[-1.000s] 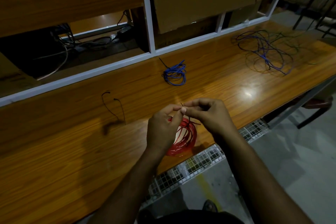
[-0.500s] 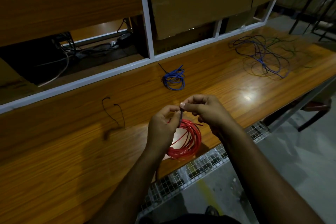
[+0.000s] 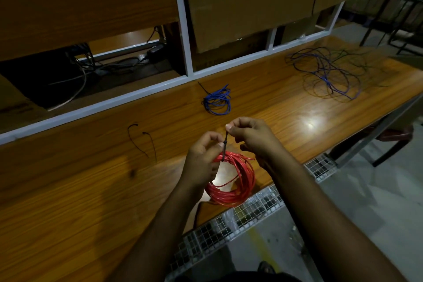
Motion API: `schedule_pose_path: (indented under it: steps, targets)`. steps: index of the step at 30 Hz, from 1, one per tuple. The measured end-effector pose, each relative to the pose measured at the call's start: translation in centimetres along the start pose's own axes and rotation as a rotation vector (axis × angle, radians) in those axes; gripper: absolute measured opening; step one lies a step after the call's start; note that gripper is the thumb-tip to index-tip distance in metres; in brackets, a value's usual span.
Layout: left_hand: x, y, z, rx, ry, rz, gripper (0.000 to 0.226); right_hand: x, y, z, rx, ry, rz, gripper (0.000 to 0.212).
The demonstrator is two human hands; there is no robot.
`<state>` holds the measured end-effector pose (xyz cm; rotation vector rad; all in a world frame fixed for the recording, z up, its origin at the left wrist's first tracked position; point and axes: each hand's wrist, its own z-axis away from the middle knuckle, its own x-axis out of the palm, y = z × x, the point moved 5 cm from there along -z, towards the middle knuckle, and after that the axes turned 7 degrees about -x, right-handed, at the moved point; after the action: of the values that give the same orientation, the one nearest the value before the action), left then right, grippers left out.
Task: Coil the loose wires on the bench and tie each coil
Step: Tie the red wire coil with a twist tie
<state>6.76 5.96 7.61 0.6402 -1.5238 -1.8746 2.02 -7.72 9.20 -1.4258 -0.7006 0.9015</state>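
So the right hand has pulled the black zip tie tail up higher than a second ago, pinching its tip, while the left hand pinches the tie's head right at the red coil. The loop looks cinched now, so I'd say this coil is basically tied. It hangs over the surface edge. Blue coil sits done behind; the loose tangle waits far right, with two spare ties to the left. Can't see whether the tie's fully locked, too dim and the fingers cover it.
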Motion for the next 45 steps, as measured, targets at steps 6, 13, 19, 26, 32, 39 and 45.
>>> schedule_pose_path:
  steps: [6, 13, 19, 26, 32, 39, 45]
  targets:
    - [0.4, -0.1, 0.1, 0.0, 0.009, 0.041, 0.033, 0.2, -0.4, -0.2, -0.161, 0.034, 0.137, 0.012]
    - [-0.7, -1.0, 0.0, 0.09, 0.302, -0.112, 0.051, 0.0, -2.1, 0.3, -0.233, 0.03, -0.079, 0.011]
    - [-1.3, -0.8, 0.0, 0.127, 0.476, -0.152, 0.032, 0.4, -1.5, 1.0, -0.175, 0.051, -0.149, 0.012]
    - [-2.4, -2.2, -0.4, 0.027, 0.647, -0.253, 0.039, 1.8, -2.6, 1.8, -0.396, -0.023, 0.208, 0.012]
    - [-3.2, -1.9, -0.5, 0.089, 0.803, -0.361, 0.034, 3.8, -2.6, 3.3, -0.474, -0.038, 0.328, 0.01]
    - [-4.3, -2.7, -1.4, 0.037, 0.808, -0.236, 0.035, 4.3, -1.0, 3.0, -0.275, -0.075, 0.033, 0.01]
    - [-5.0, -4.1, -2.0, -0.265, 0.538, 0.125, 0.04, 3.5, -1.1, 0.0, -0.404, -0.035, 0.565, 0.043]
